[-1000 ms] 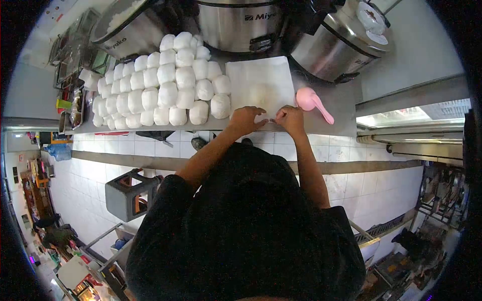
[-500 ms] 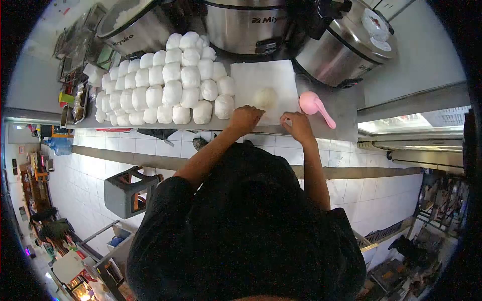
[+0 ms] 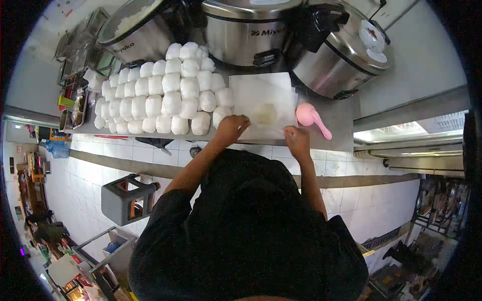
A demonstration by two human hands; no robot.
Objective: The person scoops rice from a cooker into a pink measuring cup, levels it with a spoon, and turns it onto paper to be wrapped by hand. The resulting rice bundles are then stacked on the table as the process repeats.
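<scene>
A sheet of white wrapping paper point(image 3: 258, 86) lies on the metal counter, on top of other sheets. On it sits a pale round patch of what looks like rice point(image 3: 265, 114), its outline soft. My left hand point(image 3: 232, 130) is at the paper's near left corner, thumb and fingers pinched together on its edge. At the near right corner, my right hand point(image 3: 298, 142) is closed with the paper's edge between its fingertips. Right of the paper rests a pink scoop point(image 3: 314, 120), handle pointing toward me. White wrapped bundles point(image 3: 170, 103) stand piled close beside my left hand.
Large steel rice cookers line the back: one open with rice at left point(image 3: 133, 35), one in the middle point(image 3: 248, 42), one at right point(image 3: 341, 62). Metal trays point(image 3: 75, 108) sit at the far left. A grey stool point(image 3: 129, 199) stands on the tiled floor behind me.
My hands have moved apart, the left hand leftward from the rice patch to the paper's left corner. The right hand has shifted slightly and now pinches the right corner. The view has tilted a little.
</scene>
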